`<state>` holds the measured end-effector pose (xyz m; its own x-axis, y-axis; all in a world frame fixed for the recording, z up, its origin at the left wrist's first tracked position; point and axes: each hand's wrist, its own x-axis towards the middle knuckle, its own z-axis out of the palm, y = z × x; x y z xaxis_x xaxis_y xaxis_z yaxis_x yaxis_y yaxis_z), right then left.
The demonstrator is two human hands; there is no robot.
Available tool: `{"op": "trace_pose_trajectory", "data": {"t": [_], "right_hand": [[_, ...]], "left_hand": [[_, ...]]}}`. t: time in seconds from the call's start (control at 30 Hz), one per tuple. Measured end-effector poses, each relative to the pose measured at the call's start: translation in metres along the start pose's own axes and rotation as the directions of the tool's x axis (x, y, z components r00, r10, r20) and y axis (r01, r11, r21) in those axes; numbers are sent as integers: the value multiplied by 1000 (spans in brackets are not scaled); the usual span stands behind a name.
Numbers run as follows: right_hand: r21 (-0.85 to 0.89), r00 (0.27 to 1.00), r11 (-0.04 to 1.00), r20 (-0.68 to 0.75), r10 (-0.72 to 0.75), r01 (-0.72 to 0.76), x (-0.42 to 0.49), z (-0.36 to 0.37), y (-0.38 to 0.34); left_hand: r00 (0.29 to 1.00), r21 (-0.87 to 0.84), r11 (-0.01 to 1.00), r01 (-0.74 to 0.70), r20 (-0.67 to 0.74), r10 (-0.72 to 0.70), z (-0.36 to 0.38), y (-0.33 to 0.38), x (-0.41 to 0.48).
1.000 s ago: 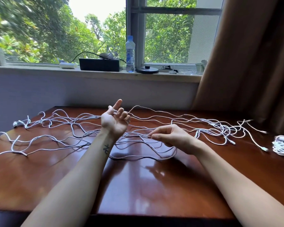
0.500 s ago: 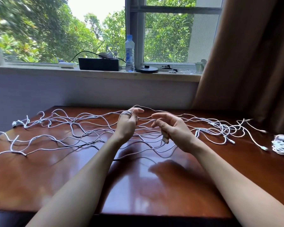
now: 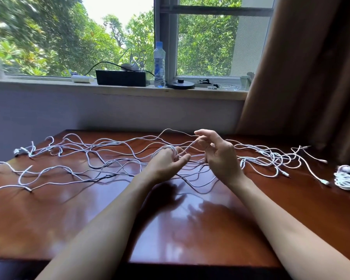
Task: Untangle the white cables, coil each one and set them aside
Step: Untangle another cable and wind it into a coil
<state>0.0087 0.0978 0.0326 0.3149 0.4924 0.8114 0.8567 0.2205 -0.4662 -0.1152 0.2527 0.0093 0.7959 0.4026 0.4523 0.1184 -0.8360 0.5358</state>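
Several tangled white cables (image 3: 101,156) sprawl across the far half of the brown wooden table (image 3: 170,229). My left hand (image 3: 166,162) hovers over the middle of the tangle with loops of one cable wound around its fingers. My right hand (image 3: 216,154) is just to the right of it, pinching the same cable between thumb and fingertips and holding the strand up and taut toward the left hand. A coiled white cable bundle (image 3: 349,178) lies apart at the table's right edge.
A window sill behind the table carries a black box (image 3: 121,77), a water bottle (image 3: 159,64), a black round base (image 3: 181,84) and small items. A brown curtain (image 3: 311,67) hangs at the right. The table's near half shows bare wood.
My left hand turned from palm-up to fingers wrapped with cable loops. My right hand rose off the table and moved the strand up and around the left hand's fingers.
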Motion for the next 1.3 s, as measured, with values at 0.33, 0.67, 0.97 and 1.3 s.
{"op": "trace_pose_trajectory", "data": {"t": [0.33,0.67,0.97,1.3], "right_hand": [[-127,977,968,-10,215,-214,4,-5,20],[-72,953,950,-7,304,-304,5,-2,24],[-154,914,923,152,375,-353,3,-1,30],[-198,849,914,343,403,-354,-2,6,21]], "left_hand": [[983,-594,788,162,167,-76,6,13,1],[862,-793,408,452,506,30,-8,25,1],[961,-957,-86,277,276,22,-16,23,3],[977,-847,-531,-21,95,-191,-30,18,4]]}}
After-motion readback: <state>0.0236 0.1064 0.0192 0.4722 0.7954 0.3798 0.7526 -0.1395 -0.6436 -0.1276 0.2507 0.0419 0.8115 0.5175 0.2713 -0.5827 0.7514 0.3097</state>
